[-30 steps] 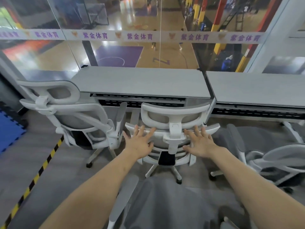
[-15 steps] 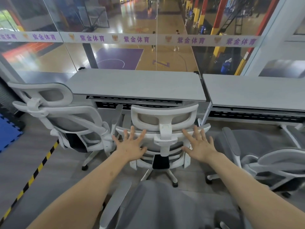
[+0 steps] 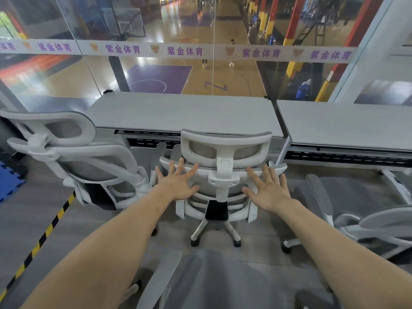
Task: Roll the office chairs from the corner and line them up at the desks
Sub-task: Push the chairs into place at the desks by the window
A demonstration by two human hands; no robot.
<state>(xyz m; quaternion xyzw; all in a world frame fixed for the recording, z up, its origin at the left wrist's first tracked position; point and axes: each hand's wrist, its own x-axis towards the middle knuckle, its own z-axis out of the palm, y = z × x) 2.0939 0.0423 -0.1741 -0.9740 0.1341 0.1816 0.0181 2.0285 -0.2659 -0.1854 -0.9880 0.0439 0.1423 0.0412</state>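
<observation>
- Nearest you, at the bottom edge of the view, a grey chair seat (image 3: pixel 223 284) with its pale armrest (image 3: pixel 160 282) stands between your forearms, right in front of your body.
- Your left hand (image 3: pixel 178 186) and right hand (image 3: pixel 268 192) reach forward with fingers spread and straight, gripping nothing; they lie over the backrest of the middle chair (image 3: pixel 225 175), one on each side of its white spine, but you cannot tell whether the palms actually touch it.
- That middle chair faces the left desk (image 3: pixel 178 112), its headrest just under the desk's near edge, its wheeled base on the floor behind.
- Just beside it on your left stands a second chair (image 3: pixel 73 157), turned at an angle, its armrest close to your left hand.
- On your right a third chair (image 3: pixel 367 210) sits turned sideways, near the right desk (image 3: pixel 347 123), with its seat toward the middle chair.
- The two desks stand edge to edge, a dark gap between them.
- The floor (image 3: pixel 33 219) is grey, with a yellow-and-black hazard stripe (image 3: pixel 42 237) running diagonally on the left and a blue foam mat (image 3: pixel 9 184) beyond it.
- Behind the desks a glass wall (image 3: pixel 156 30) carries a white band with purple characters (image 3: pixel 185 51); through it you look down on a wooden basketball court with small figures.
</observation>
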